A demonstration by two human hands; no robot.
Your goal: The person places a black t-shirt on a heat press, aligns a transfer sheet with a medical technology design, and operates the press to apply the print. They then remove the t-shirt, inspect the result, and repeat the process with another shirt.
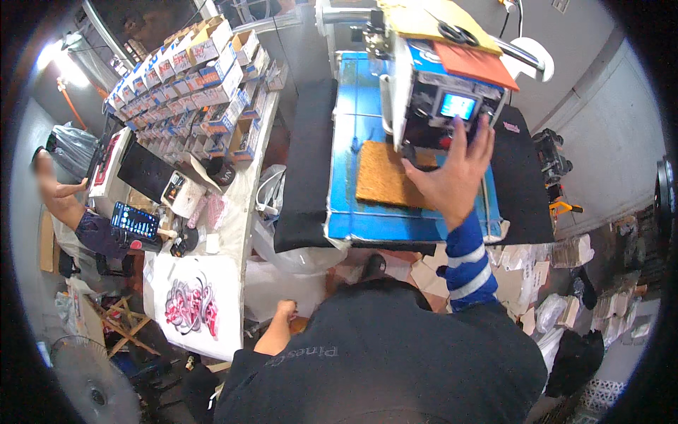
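Note:
My right hand (pixel 460 169), in a blue sleeve with pale bands, reaches up with fingers spread. Its fingertips are at the control box (pixel 424 99) of what looks like a heat press, just below the small lit screen (pixel 458 106). Under that hand lies a brown fibrous pad (pixel 385 177) on the blue press bed (pixel 353 127). Low beside my body, my left hand (pixel 285 309) is closed; whatever it may hold is hidden. Scissors (pixel 458 32) rest on a yellow sheet atop the box, above an orange piece (pixel 473 65).
A table at left carries stacked small boxes (pixel 205 85) and a white sheet with a red and grey print (pixel 191 304). Another person (pixel 60 187) is at the far left, near a phone (pixel 135 220). A fan (pixel 95 389) stands lower left; papers and bags lie right.

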